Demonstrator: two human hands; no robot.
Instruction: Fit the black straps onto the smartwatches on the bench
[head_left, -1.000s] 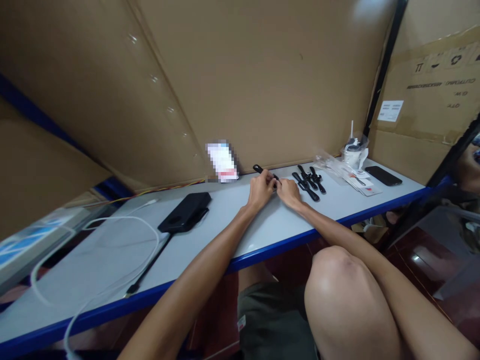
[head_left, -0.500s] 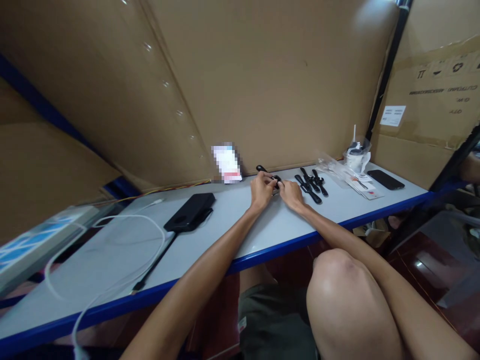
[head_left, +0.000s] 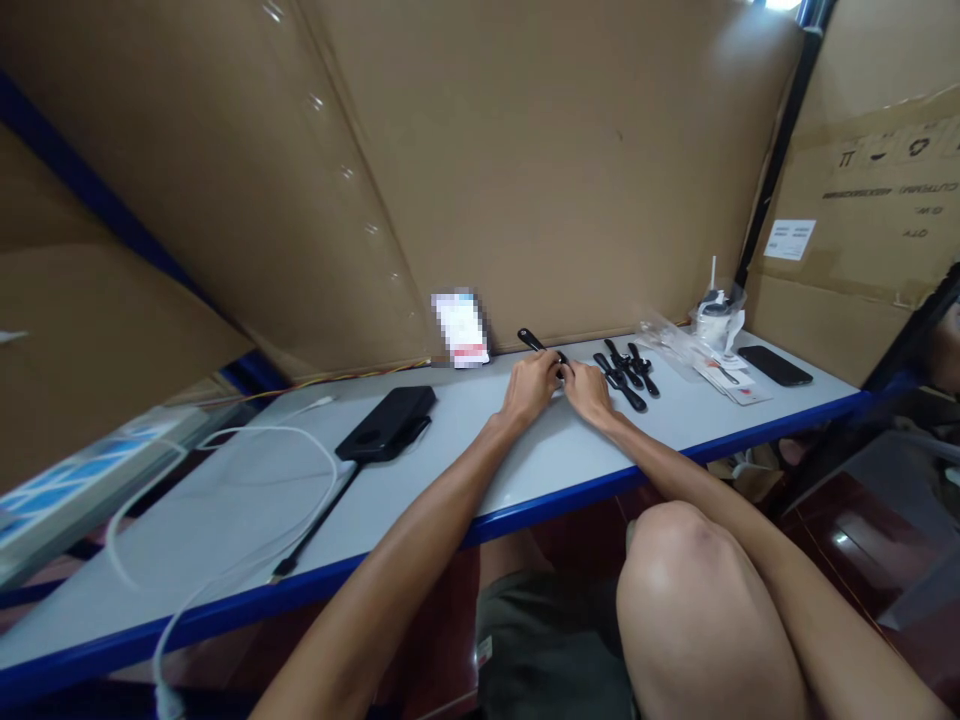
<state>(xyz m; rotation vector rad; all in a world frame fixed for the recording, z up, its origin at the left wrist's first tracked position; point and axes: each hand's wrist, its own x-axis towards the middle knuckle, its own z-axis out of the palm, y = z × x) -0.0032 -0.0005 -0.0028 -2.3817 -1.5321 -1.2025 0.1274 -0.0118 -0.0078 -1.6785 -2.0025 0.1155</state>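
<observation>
Left hand point(head_left: 532, 386): fingers lowered since earlier frame, curled closed on middle of black tool point(head_left: 530, 339). Right hand point(head_left: 589, 388): fingertips likewise closed there. Tool near table's point(head_left: 457, 430) far edge, axis 11-to-5 o'clock; 11-o'clock end bare, left hand nearer.

Over the table point(head_left: 442, 445), the left hand point(head_left: 532, 388) and right hand point(head_left: 589, 390) hide part of a black tool point(head_left: 530, 339). At the table's back, a screen point(head_left: 461, 328) is too blurred to read. Beyond the table's right end, a carton point(head_left: 840, 285) and a blurred person point(head_left: 948, 348) are cut off.
</observation>
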